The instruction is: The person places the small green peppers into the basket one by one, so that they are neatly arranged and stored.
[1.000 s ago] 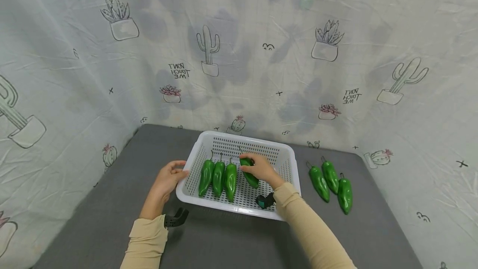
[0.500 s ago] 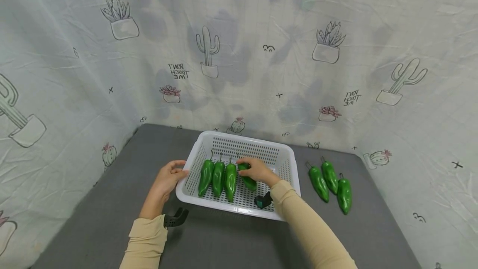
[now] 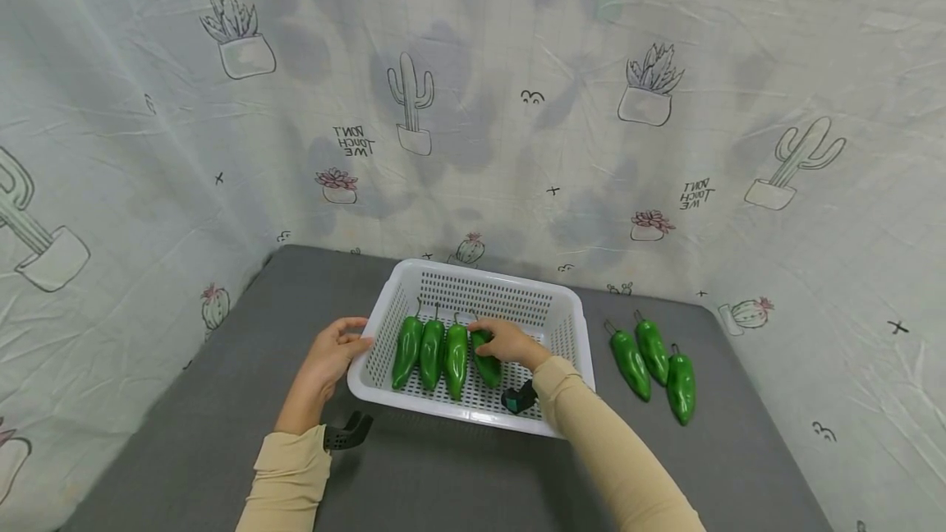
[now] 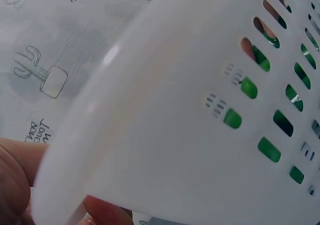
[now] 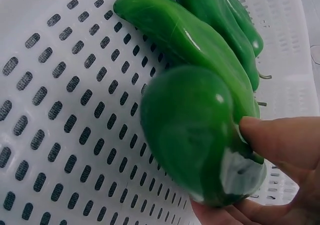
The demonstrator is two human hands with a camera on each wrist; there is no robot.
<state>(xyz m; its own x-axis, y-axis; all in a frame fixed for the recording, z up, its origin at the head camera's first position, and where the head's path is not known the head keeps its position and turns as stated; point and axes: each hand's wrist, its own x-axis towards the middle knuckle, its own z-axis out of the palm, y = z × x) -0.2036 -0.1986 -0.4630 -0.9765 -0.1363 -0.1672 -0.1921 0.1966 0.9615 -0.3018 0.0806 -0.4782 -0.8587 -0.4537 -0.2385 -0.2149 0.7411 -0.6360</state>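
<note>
A white perforated plastic basket (image 3: pixel 458 412) stands on the grey table. My left hand (image 3: pixel 331 358) grips its left rim, and in the left wrist view a finger and thumb show on either side of the basket wall (image 4: pixel 160 150). Inside, my right hand (image 3: pixel 512 344) pinches a green pepper (image 3: pixel 486 369) near its stem end. In the right wrist view this pepper (image 5: pixel 182 130) appears low over the basket floor, close beside a lighter green pepper (image 5: pixel 200 45). Three peppers lie side by side in the left half: a left one (image 3: pixel 407 353), a middle one (image 3: pixel 432 354) and a right one (image 3: pixel 456 361).
To the right of the basket, three more green peppers lie on the table: one (image 3: pixel 631 364), another (image 3: pixel 652 350) and a third (image 3: pixel 681 387). A cloth printed with cactus drawings (image 3: pixel 473 146) hangs behind and at both sides of the grey table (image 3: pixel 443 474).
My right hand has moved slightly left and lowered the pepper, bringing it upright in line beside the other three. My left hand stays on the rim.
</note>
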